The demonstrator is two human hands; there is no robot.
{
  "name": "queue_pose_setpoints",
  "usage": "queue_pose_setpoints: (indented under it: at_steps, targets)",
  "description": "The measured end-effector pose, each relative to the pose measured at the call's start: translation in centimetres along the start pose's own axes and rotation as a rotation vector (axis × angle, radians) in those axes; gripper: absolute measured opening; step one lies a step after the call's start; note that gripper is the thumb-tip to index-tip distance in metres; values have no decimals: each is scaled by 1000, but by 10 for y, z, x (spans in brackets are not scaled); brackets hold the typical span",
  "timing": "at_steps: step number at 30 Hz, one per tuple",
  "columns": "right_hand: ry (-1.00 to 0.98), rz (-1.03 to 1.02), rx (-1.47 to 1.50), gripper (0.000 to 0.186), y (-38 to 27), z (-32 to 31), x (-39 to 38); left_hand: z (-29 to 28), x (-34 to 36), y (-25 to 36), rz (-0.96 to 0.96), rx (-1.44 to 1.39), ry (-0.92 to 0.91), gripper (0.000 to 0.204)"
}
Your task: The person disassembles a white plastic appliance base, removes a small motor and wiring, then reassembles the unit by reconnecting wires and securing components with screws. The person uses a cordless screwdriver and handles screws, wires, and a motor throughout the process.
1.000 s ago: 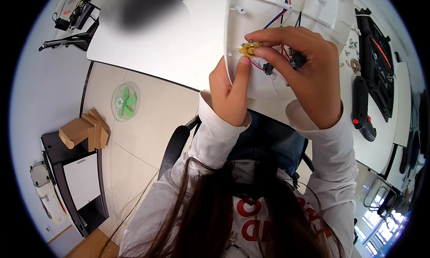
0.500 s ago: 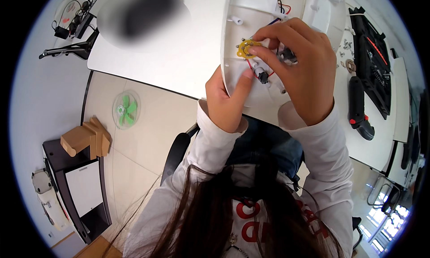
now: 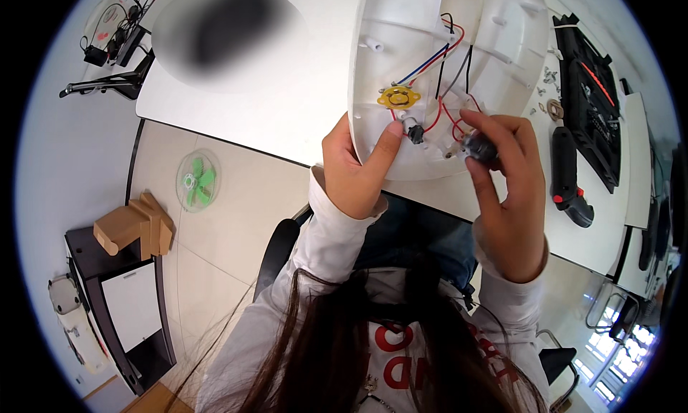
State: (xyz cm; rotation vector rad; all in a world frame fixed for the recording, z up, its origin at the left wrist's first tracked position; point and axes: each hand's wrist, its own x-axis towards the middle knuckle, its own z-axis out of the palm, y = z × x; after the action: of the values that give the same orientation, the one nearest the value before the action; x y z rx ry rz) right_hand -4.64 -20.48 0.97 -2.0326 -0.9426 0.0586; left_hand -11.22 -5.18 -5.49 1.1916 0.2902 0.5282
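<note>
A white plastic housing [image 3: 380, 26] with ribs, posts and red, blue, black and grey wires lies at the top centre over the table edge. A yellow disc part [image 3: 398, 97] sits inside it, and just below is a small black knurled part [image 3: 415, 133] on a white post. My left hand [image 3: 358, 165] is closed on the housing's left edge, its thumb inside beside that part. My right hand [image 3: 507, 191] curls around a larger black knob-like part [image 3: 479, 149] at the housing's lower right, index finger and thumb on it.
On the white table [image 3: 215, 105] stand a dark stand [image 3: 107, 83] and cables. An open black tool case [image 3: 588, 97], loose screws and a black power tool [image 3: 568, 176] are at right. A green fan [image 3: 199, 180], cardboard pieces [image 3: 136, 223] and a cabinet [image 3: 125, 312] sit at lower left.
My right hand has left the yellow disc and moved down and right to the larger black part. The housing and my left hand have shifted slightly left and down in view.
</note>
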Motion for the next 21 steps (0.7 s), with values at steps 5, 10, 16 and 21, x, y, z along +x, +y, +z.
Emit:
queue_pose_setpoints:
  at_steps: [5, 10, 16, 21]
  targets:
    - [297, -34, 52, 41, -1, 28, -6, -1, 0, 0, 10, 21, -3, 27]
    - [381, -169, -117, 35, 8, 46, -4, -3, 2, -3, 40, 67, 9, 25]
    - [424, -157, -206, 33, 15, 63, 1, -3, 1, -5, 66, 99, 13, 22]
    - [435, -146, -303, 31, 15, 65, 5, -2, 0, -5, 58, 59, 25, 20]
